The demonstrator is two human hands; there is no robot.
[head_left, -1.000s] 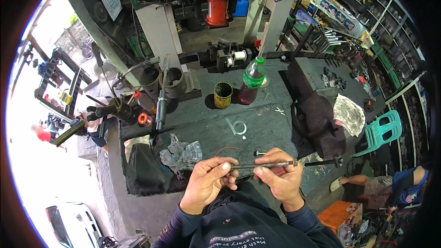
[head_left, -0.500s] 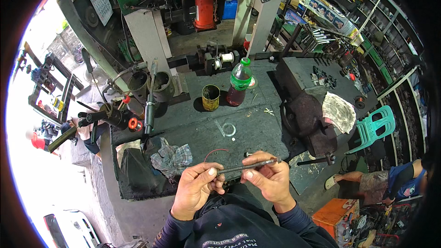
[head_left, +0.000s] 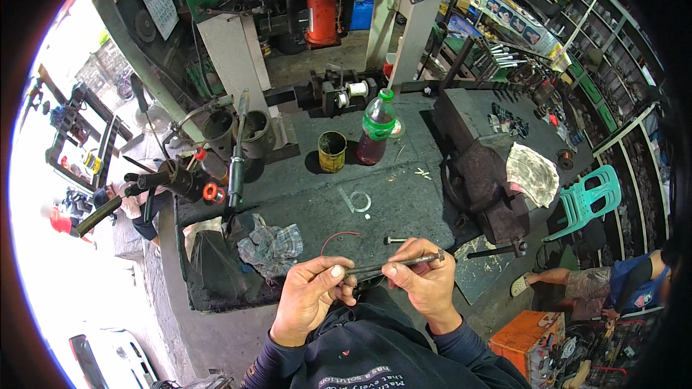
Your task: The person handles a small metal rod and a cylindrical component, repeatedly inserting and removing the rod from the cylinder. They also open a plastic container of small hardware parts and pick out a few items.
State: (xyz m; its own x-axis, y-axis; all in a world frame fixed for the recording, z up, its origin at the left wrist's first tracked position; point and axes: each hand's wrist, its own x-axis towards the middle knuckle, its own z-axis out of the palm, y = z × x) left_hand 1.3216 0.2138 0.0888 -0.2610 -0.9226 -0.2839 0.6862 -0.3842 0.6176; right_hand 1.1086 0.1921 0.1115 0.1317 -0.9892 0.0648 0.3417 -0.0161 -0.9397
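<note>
My left hand and my right hand hold a long thin metal rod between them, level and just above the near edge of the dark workbench. The left thumb and fingers pinch one end; the right fingers grip near the other end, where the rod has a small head. A thin red wire loop and a short bolt lie on the bench just beyond my hands.
A heavy bench vise stands at the right. A yellow tin can and a plastic bottle of dark liquid stand mid-bench. A crumpled rag lies left. Another person sits at the lower right beside a green plastic chair.
My hands with the rod have stayed close to my chest. The view has shifted slightly, and my hands have regripped the rod a little.
</note>
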